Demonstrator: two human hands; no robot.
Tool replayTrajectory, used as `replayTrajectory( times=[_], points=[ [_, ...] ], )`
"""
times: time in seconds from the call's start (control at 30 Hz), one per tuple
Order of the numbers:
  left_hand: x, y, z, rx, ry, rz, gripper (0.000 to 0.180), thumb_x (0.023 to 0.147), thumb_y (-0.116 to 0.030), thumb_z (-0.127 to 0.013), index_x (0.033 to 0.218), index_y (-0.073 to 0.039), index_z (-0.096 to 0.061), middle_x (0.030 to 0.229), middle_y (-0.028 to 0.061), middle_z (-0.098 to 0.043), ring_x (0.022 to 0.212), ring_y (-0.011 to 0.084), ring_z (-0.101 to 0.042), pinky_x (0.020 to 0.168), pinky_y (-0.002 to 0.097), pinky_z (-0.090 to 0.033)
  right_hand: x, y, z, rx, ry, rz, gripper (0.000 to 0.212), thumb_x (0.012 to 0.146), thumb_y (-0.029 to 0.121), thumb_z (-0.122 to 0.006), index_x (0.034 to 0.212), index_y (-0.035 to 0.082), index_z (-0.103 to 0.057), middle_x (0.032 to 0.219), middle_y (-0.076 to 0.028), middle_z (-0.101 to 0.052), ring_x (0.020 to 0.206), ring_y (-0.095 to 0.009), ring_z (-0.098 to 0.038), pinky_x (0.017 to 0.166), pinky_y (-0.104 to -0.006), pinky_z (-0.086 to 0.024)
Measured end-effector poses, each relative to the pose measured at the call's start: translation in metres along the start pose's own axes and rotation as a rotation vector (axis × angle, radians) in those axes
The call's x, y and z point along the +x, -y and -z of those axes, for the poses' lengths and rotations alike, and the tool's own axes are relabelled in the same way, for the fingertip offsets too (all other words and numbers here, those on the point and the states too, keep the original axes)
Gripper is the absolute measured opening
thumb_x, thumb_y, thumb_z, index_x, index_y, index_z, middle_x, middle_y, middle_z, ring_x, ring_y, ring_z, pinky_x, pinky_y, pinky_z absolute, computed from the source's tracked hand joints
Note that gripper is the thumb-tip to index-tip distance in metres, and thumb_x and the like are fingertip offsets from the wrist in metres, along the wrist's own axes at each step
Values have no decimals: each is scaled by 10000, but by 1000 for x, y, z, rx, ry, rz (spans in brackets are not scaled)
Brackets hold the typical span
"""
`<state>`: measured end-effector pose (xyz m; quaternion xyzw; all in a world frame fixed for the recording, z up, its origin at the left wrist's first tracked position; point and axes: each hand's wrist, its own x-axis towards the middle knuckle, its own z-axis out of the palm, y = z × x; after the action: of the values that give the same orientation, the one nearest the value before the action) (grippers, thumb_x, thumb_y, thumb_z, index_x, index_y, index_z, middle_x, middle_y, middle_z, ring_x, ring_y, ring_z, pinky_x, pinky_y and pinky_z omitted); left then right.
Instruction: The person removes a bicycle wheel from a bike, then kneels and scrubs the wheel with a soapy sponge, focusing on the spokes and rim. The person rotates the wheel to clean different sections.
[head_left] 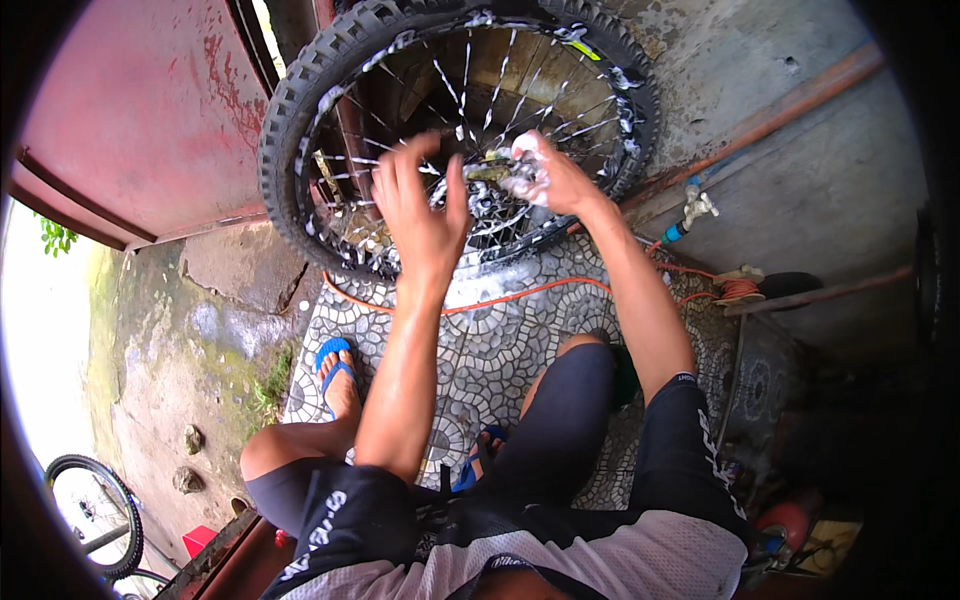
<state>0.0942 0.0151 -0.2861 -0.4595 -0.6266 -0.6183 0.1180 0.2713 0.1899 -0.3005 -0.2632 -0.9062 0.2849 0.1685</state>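
Observation:
A bicycle wheel with a black knobby tyre stands in front of me, tilted against the wall. White suds cling to its rim and spokes, thickest low around the hub. My left hand is at the spokes left of the hub, its thumb and fingers apart and partly smeared by motion, with nothing seen in it. Beside the hub on the right, my right hand has foam-covered fingers curled inward. Suds hide whatever those fingers may hold.
An orange hose crosses the pebble-patterned tiles below the wheel. On the right wall are a tap and a rusty pipe. A red metal gate stands left; another bicycle wheel is at lower left.

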Motion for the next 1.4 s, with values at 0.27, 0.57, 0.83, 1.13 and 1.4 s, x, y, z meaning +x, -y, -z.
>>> replayTrajectory(
  times=[0.27,0.57,0.83,1.13,1.4],
  points=[
    [-74,52,-24,-173,448,574,366,943,-161,-736,1293,-65,-688,858,137,-737,712,299,-709,688,427,-546,9,13,-25,-221,-165,-84,408,846,153,-813,1188,90,-600,1073,-147,-720,1006,-398,-680,875,-460,-532],
    [-92,67,-53,-621,443,776,504,969,-125,-754,1412,53,-592,729,42,-711,645,70,-620,607,266,-507,19,27,-26,-491,-19,-174,356,823,64,-707,1176,103,-729,1115,-153,-701,1128,-364,-654,985,-482,-529],
    [-87,74,-58,-360,490,656,364,953,-224,-753,1277,-70,-691,686,100,-716,594,219,-681,593,381,-505,-7,54,-17,-496,-306,1,403,851,126,-750,1232,86,-626,1153,-181,-667,1100,-404,-651,936,-499,-516],
    [-80,59,-50,-146,463,551,354,965,-242,-731,1257,-49,-675,714,117,-737,585,218,-691,598,390,-512,-46,27,-53,-291,-187,-198,460,886,130,-760,1330,186,-653,893,-89,-662,764,-305,-680,683,-424,-546],
    [-74,50,-47,10,628,549,416,925,-338,-757,1282,-138,-679,738,134,-734,703,381,-727,641,503,-543,-33,32,-43,-337,2,-334,413,910,206,-726,1317,191,-657,822,-141,-743,742,-385,-719,715,-507,-557]
  ],
)
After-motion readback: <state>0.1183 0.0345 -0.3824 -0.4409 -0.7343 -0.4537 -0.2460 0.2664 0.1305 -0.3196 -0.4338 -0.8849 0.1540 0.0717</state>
